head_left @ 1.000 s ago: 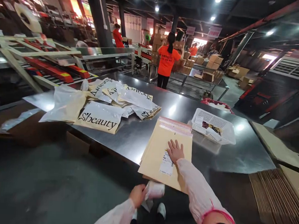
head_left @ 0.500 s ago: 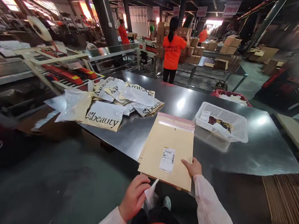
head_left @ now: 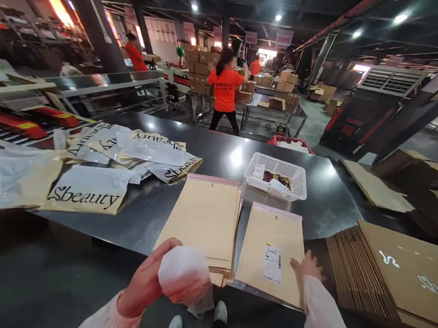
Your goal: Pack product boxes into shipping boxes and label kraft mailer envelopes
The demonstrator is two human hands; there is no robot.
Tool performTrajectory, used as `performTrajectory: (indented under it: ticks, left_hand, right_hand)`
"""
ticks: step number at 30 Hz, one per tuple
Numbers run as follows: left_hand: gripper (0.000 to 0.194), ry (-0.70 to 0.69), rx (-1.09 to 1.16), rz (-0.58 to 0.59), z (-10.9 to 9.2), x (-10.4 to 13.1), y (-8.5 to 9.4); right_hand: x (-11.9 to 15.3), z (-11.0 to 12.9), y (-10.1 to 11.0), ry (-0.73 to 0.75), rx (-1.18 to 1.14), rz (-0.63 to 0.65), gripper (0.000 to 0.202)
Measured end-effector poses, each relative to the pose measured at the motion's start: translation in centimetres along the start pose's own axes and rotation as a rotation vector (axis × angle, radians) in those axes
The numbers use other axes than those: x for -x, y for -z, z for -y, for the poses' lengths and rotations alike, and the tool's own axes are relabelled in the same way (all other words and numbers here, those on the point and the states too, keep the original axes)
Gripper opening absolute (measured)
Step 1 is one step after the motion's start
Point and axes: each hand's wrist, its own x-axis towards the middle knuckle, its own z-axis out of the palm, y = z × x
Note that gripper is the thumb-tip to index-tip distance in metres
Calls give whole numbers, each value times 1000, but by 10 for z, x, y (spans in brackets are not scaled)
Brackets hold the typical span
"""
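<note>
L hand (head_left: 145,280), lower ctr of frame: fingers curled round a white bundle (head_left: 186,275), which sticks out to the hand's R w/ a see-through tail hanging off its lower end; details blurred. In view it overlaps the near L corner of the envelope stack (head_left: 201,214); can't tell if they touch. R hand (head_left: 308,267), lower R of ctr: fingers spread, thumb tip at the R edge of the labelled envelope (head_left: 291,243), no grip seen. That env. lies flat, pink-strip end away from the person, label (head_left: 273,263) face up, near end along the near edge of the bench (head_left: 142,231).

L of it, a narrow metal gap, then the stack: sides uneven, bottom envs. poking out nearer the person. L again, a strip of metal, wide at the near edge, pinching in further up where a corner of the plastic bags (head_left: 87,189) sits near the stack's far end. Bags fill mid-L of frame.

Just past the env., R of ctr: white basket (head_left: 299,183) w/ small items; shiny metal runs round its far side & R. Lower R: flattened cartons (head_left: 362,272), packed on edge, R of the R hand w/ a small gap. Upper ctr, beyond the far edge: co-worker (head_left: 225,91) in orange, arms raised.
</note>
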Motion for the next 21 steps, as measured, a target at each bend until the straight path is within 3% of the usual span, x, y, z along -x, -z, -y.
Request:
performTrajectory:
  ticks: [2, 4, 5, 6, 7, 10, 11, 12, 15, 16, 17, 19, 21]
  left_hand:
    - [42, 9, 7, 73, -4, -10, -15]
    - [40, -23, -36, 114, -9, -25, -21]
    - [39, -78, -110, 107, -12, -33, -19]
    - [36, -176, -247, 62, -17, -41, -14]
    - [33, -301, -429, -14, -22, -47, -5]
    - [34, -616, -933, -267, -34, -46, 28]
    - [35, -687, -1060, -285, -35, -40, 39]
    - [37, -751, -1176, -232, -32, -31, 48]
    - [44, -903, -1444, 171, -11, 2, 64]
    - [42, -901, -1433, 258, -1, 11, 66]
    - [38, -847, -1346, 267, 9, 19, 67]
    - [29, -641, -1032, 131, 27, 29, 66]
    - [34, -418, -669, -10, 37, 32, 65]
  right_hand:
    - [24, 43, -31, 150, -95, 142, 79]
    - [66, 89, -65, 495, -436, 753, 88]
    - [91, 107, -79, 586, -574, 1062, 95]
    - [116, 121, -91, 616, -624, 1305, 87]
    - [138, 130, -99, 567, -648, 1403, 71]
    - [183, 134, -108, 322, -753, 1352, 52]
    - [191, 132, -107, 261, -786, 1326, 53]
    - [196, 130, -107, 224, -805, 1337, 55]
    - [208, 129, -105, 189, -829, 1430, 55]
    - [213, 130, -106, 184, -844, 1446, 56]
    - [217, 132, -107, 180, -861, 1443, 57]
    - [226, 136, -108, 203, -871, 1393, 59]
    - [234, 140, -108, 281, -832, 1309, 56]
